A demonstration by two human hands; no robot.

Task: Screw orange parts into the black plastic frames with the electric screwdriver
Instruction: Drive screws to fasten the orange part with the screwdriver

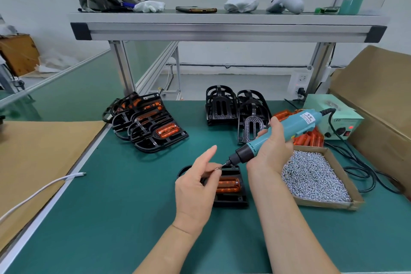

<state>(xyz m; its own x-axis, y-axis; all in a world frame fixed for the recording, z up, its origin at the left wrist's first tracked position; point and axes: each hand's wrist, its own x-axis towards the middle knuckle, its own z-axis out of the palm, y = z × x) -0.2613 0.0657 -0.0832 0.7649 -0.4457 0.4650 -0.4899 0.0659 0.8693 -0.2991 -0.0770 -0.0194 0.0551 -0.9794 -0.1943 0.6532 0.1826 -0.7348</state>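
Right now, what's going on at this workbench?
The right hand grips a teal electric screwdriver, its bit angled down toward the left hand, which pinches a small screw at the bit tip. Just below lies a black plastic frame with an orange part seated in it, on the green mat. A cardboard tray of screws sits to the right. A pile of frames already fitted with orange parts lies at the back left, with bare frames and loose orange parts further back.
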